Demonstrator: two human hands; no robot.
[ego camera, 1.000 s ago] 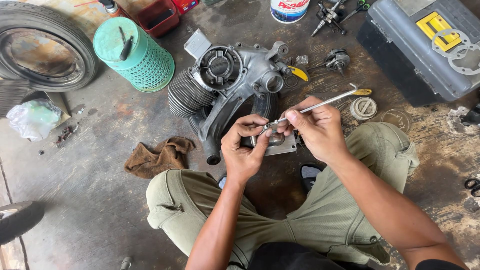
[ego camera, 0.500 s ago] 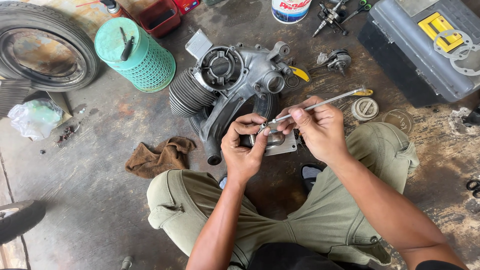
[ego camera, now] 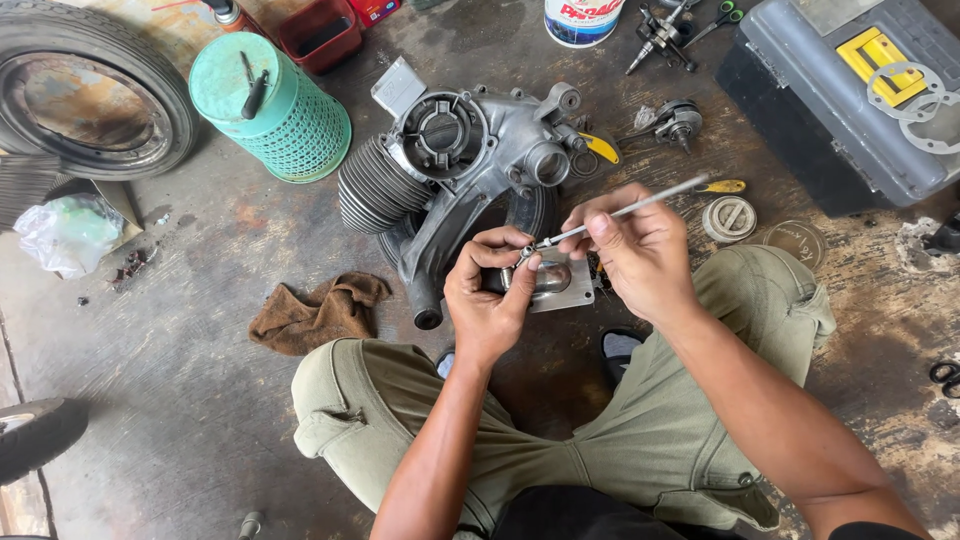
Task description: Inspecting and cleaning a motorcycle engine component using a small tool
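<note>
**Two hands, one screwdriver, one small metal part**

Two bare hands meet over the person's lap, near the middle of the scene. The left hand is curled tight, its thumb and fingers pinching a small metal part with a flat plate and a rounded dome. The right hand is closed around the shaft of one slim screwdriver, whose yellow handle points far right and whose tip meets the part just beside the left thumb.

One engine casing lies on the concrete floor just beyond the hands, its ribbed cylinder to the left. One brown rag lies crumpled near the left knee. Far left sit one tyre and one green mesh basket, turned bottom up, with one dark tool resting on top. One white plastic bag lies below the tyre.

To the right, one grey toolbox stands with two thin ring gaskets on its lid. Two round caps lie on the floor between the toolbox and the right knee. One white tub and one red tray sit at the far edge. Both knees, in olive trousers, frame the hands.
</note>
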